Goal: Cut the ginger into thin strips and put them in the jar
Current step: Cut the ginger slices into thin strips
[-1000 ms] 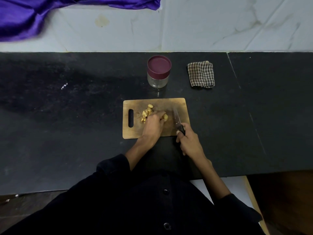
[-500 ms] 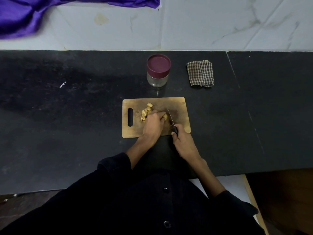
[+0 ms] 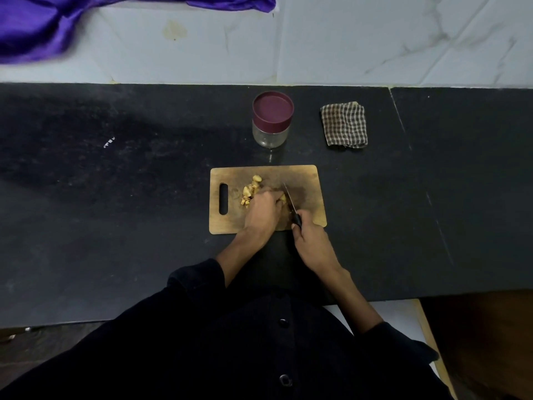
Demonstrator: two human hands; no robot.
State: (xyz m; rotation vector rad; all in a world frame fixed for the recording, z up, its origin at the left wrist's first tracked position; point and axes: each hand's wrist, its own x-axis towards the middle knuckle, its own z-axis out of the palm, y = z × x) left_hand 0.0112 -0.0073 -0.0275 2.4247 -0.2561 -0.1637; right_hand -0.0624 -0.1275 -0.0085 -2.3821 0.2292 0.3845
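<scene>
A wooden cutting board [image 3: 308,180] lies on the black counter. Cut ginger pieces [image 3: 250,189] sit in a small pile left of the board's middle. My left hand [image 3: 264,210] holds a ginger piece [image 3: 283,199] down on the board with curled fingers. My right hand [image 3: 311,241] grips the black handle of a knife [image 3: 290,199], whose blade rests right against that piece beside my left fingertips. A glass jar [image 3: 271,134] with a maroon lid on it stands behind the board.
A folded checked cloth [image 3: 344,124] lies right of the jar. Purple fabric [image 3: 43,21] hangs over the white tiled wall at the upper left. The counter's front edge runs just below my forearms.
My right hand has brought the knife leftward from the board's right side until the blade rests against the ginger under my left hand. The left hand has stayed in place.
</scene>
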